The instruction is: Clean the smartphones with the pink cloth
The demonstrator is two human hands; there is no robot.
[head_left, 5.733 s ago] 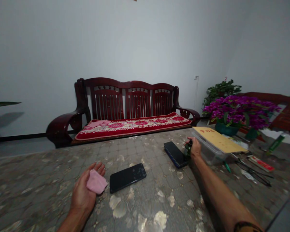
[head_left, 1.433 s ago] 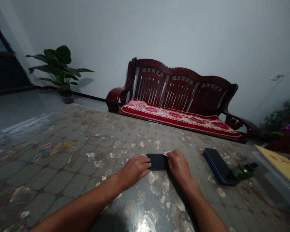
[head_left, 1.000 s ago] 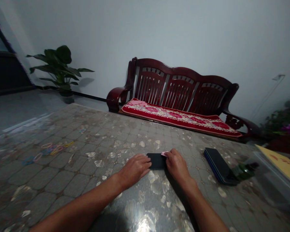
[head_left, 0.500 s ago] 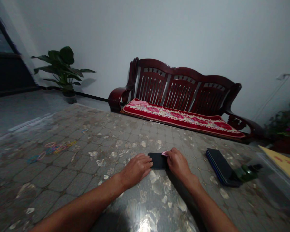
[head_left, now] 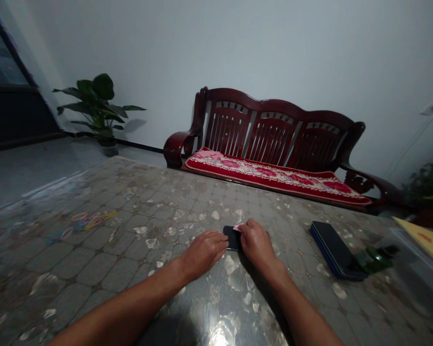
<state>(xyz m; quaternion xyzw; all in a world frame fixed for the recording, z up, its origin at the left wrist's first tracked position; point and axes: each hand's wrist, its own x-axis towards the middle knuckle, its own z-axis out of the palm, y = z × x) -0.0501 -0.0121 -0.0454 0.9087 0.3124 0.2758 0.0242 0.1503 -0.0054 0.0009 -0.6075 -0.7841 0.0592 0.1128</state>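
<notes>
A dark smartphone [head_left: 232, 239] lies flat on the patterned tablecloth in front of me. My left hand [head_left: 205, 251] is closed at its left end, the fingertips gripping that edge. Pinched in my right hand [head_left: 256, 242] is a small pink cloth [head_left: 236, 228], pressed on the phone's upper face; most of the cloth is hidden under the fingers. The right hand covers much of the phone's right half.
To the right lie stacked dark phones [head_left: 335, 247], with a green bottle [head_left: 377, 258] beside them and a clear plastic box [head_left: 414, 269] farther right. Several coloured rubber bands [head_left: 90, 221] are scattered at left. Behind the table [head_left: 130, 259] stands a wooden bench [head_left: 267, 129].
My right hand has slid left across the phone with the pink cloth, covering more of its face. The left hand stays at the phone's left end. The view has shifted slightly.
</notes>
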